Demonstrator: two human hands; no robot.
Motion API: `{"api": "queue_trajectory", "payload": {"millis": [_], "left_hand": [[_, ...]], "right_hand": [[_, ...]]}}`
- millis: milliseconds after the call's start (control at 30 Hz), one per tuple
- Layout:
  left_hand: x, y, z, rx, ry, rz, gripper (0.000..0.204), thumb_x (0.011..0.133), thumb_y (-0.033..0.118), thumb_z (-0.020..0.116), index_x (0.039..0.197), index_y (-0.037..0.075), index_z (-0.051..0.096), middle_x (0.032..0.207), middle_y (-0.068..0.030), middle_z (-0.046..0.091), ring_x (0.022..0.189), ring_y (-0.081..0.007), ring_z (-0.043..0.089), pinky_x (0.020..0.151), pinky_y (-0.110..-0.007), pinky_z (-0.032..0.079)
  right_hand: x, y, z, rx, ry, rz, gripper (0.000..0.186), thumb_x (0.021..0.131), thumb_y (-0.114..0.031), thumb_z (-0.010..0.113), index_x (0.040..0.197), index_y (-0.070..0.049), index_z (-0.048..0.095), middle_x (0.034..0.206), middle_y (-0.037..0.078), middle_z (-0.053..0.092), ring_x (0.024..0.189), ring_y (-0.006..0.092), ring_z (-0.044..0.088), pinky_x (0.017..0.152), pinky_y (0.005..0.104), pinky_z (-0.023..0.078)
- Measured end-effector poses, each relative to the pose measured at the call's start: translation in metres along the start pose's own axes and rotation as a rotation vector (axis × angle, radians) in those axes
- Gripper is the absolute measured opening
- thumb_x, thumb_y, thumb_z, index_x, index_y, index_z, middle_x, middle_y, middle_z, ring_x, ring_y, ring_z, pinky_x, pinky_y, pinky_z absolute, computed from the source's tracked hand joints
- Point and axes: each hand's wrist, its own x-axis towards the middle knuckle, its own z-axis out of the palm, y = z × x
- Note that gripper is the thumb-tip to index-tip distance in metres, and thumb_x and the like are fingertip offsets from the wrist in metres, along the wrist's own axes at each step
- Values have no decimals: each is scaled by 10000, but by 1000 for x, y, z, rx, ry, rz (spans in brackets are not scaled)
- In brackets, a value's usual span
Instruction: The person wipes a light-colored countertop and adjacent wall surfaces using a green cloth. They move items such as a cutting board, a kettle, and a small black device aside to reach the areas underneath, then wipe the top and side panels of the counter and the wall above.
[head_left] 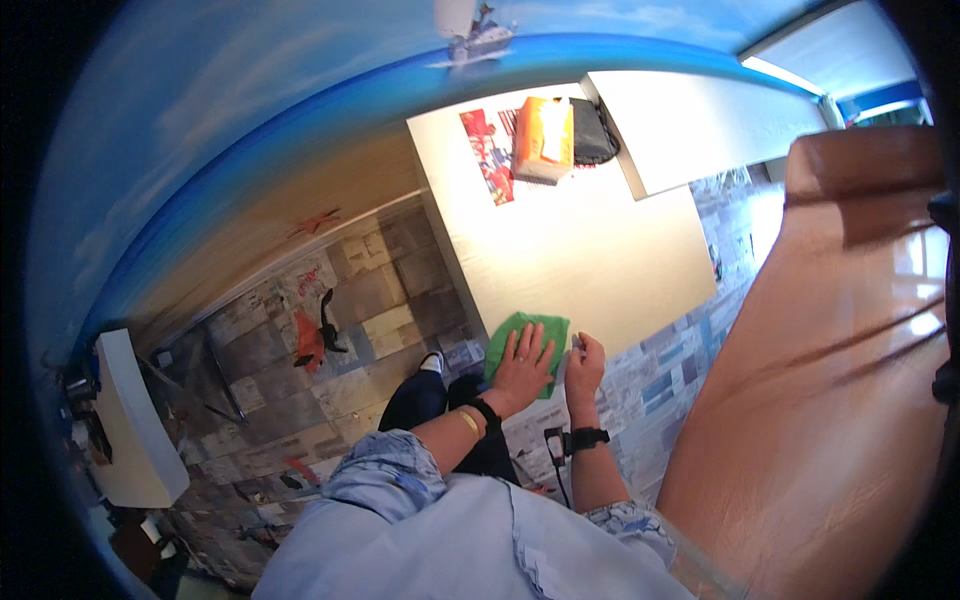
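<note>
My left hand [522, 371] rests with fingers stretched out on a green cloth [500, 350], which lies at the front left corner of a pale cream table [620, 250]. My right hand [586, 362] is just right of the cloth by the table's front edge, its fingers curled round something small that I cannot make out.
An orange-and-white pack [543, 140], red printed sheet [482, 160] and black pouch [597, 135] sit at the back of the table. A raised white surface [690, 120] adjoins it. A glossy brown couch [800, 380] stands right; a white-topped unit [140, 420] left; a painted wall behind.
</note>
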Motion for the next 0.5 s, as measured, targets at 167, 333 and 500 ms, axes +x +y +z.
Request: {"api": "queue_trajectory", "payload": {"millis": [167, 333, 500], "left_hand": [[54, -40, -4, 18, -3, 54, 671, 907, 467, 648, 1474, 135, 512, 1618, -240, 298, 1521, -402, 215, 1215, -591, 131], [123, -109, -19, 47, 160, -111, 605, 929, 464, 620, 1450, 163, 552, 1616, -219, 310, 1508, -387, 249, 1209, -590, 169], [98, -110, -23, 22, 163, -263, 604, 917, 423, 662, 1444, 146, 561, 1608, -245, 307, 1502, -401, 254, 1185, -615, 216]], "right_hand": [[54, -1, 16, -188, 86, -217, 395, 916, -78, 622, 1303, -3, 604, 1347, 225, 569, 1269, 403, 510, 1091, 483, 412], [101, -14, 63, -380, 159, -303, 470, 915, -166, 644, 1358, -28, 575, 1446, 268, 486, 1380, 475, 405, 1138, 548, 347], [94, -24, 83, -512, 234, -247, 445, 972, -190, 542, 1398, -63, 546, 1505, 263, 425, 1428, 467, 356, 1147, 596, 296]]}}
